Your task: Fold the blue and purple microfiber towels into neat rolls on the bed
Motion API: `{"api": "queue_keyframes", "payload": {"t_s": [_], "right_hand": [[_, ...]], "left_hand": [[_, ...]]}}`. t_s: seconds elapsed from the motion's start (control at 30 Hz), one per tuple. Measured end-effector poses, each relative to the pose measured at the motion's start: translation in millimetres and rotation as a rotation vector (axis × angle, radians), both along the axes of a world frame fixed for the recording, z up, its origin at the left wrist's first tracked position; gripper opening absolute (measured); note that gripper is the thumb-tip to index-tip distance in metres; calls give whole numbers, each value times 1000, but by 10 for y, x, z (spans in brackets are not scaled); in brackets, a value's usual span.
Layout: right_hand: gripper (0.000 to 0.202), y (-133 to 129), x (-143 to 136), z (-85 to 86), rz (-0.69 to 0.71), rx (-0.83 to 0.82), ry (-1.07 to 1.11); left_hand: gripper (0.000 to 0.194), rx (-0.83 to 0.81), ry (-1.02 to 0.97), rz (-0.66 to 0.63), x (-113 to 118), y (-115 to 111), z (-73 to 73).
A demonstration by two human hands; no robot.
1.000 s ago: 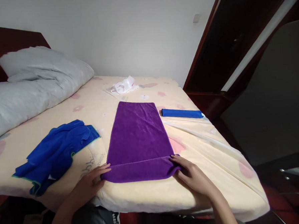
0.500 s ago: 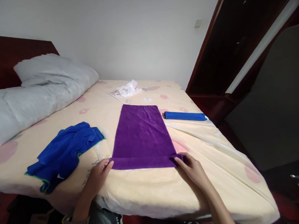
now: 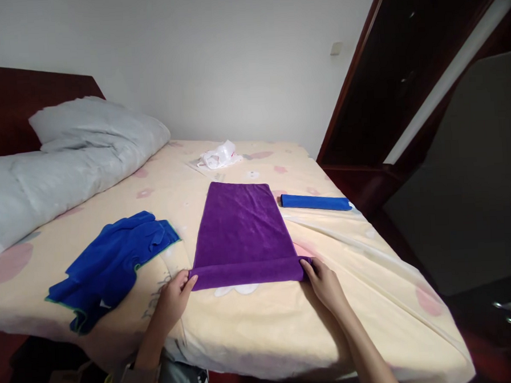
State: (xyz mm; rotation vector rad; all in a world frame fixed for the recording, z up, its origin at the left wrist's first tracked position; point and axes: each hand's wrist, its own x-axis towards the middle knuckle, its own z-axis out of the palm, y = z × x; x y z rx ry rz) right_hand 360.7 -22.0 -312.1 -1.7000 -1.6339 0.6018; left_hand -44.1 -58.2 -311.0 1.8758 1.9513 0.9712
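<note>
A purple towel (image 3: 244, 226) lies lengthwise on the bed, its near end turned over into a flat band across the front. My left hand (image 3: 175, 296) pinches the left end of that band between thumb and fingers. At the band's right end, my right hand (image 3: 322, 279) grips the other corner the same way. The fingertips under the cloth are hidden. A crumpled blue towel (image 3: 113, 262) with green edging lies left of my left hand. Beyond my right hand rests a blue cloth folded into a narrow strip (image 3: 316, 202).
The bed (image 3: 254, 323) has a cream sheet with pink flowers. A white plastic bag (image 3: 220, 155) sits near the wall. A grey quilt (image 3: 73, 149) is heaped by the dark headboard (image 3: 31, 92). Right of the bed stands a dark wooden wardrobe (image 3: 374, 88).
The near band of the purple towel has turned over a little further away from me and looks thicker and rounder. Both hands moved slightly with it, and the view shifted slightly.
</note>
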Motion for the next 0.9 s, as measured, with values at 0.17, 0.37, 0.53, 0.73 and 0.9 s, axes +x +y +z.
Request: {"api": "queue_keyframes", "payload": {"t_s": [0.17,0.37,0.53,0.73,0.9], "right_hand": [[40,97,-45,48,33,32,63],[39,61,15,67,105,27,91],[37,-83,141,118,165,-11,111],[34,-86,45,64,147,-92,-85],[27,-87,-41,50,44,-107,-251]], "left_hand": [[28,43,95,1,25,111,-52],[28,13,58,-3,-36,68,26],[34,33,46,-32,-146,2,125],[33,-58,158,-35,-207,-30,69],[34,-34,256,3,-100,-17,74]]}}
